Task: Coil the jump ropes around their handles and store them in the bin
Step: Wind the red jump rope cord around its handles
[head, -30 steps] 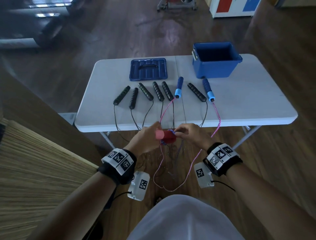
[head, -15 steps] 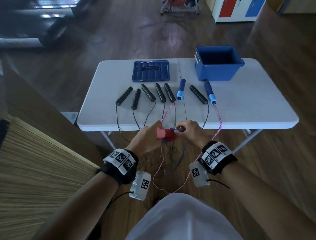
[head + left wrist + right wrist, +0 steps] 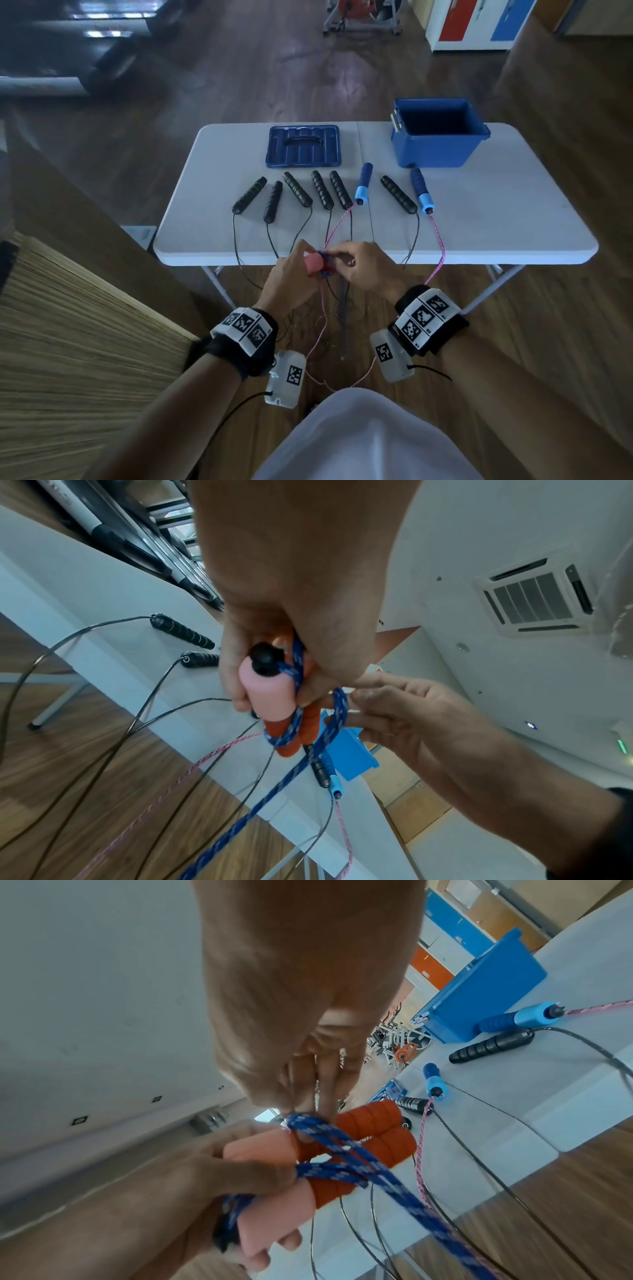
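both hands sit a little higher and closer to the table edge than half a second earlier, and the right hand [image 3: 363,263] has carried the blue rope [image 3: 346,1153] round to the top of the handles [image 3: 363,1139]. the left hand [image 3: 291,274] is wrapped firmly around the two orange handles, held side by side, with the thumb pressing a turn of rope against them. the right hand pinches the rope between fingertips just above the handles. only a couple of turns lie on the handles; a long tail of blue rope hangs down toward the floor, so the coiling looks early. the bundle is in the air in front of the table [image 3: 513,219], well apart from the bin [image 3: 438,150], which stands open at the far right with nothing visible inside. four more ropes wait on the table, their cords hanging over the near edge; the loose blue tail hangs among them and may snag.
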